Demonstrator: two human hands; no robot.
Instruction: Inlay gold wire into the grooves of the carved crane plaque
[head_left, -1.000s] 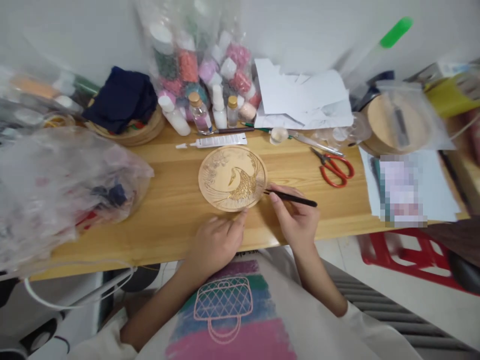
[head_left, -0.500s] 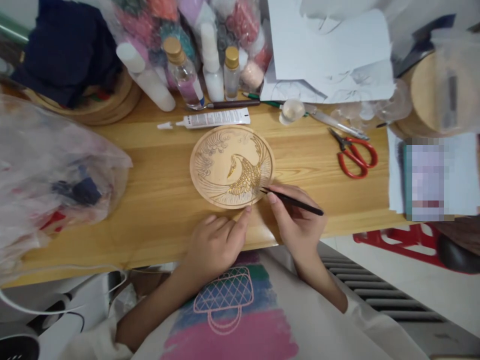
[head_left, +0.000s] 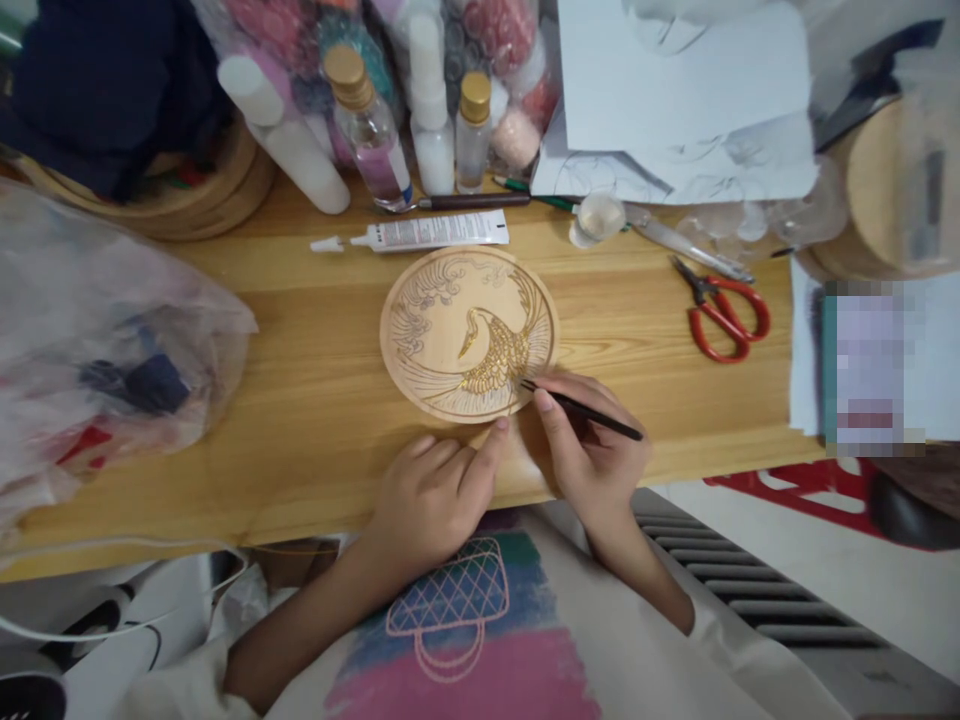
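Observation:
A round wooden plate point(head_left: 420, 385) lies flat on the table, bearing a crane design with gold lines on the bird's body and thin dark lines around its rim. My right hand point(head_left: 596, 450) is closed around black tweezers point(head_left: 592, 408), their tips at the crane's lower right wing. Whether the tips hold anything is too small to tell. My left hand point(head_left: 439, 490) rests on the table just below the plate, holding nothing. Its index finger reaches out to the plate's near edge, while the other fingers are loosely bent.
Behind the plate lie a white glue tube point(head_left: 439, 231) and a dark-handled tool point(head_left: 472, 202). Bottles point(head_left: 375, 150) stand farther back. Red-handled scissors point(head_left: 724, 315), a small cup point(head_left: 600, 215) and papers point(head_left: 682, 90) occupy the right. A clear plastic bag point(head_left: 112, 330) covers the left.
The camera view has shifted slightly, so the table things appear a little displaced. Both hands keep nearly the same pose, with the tweezer tips still at the wing.

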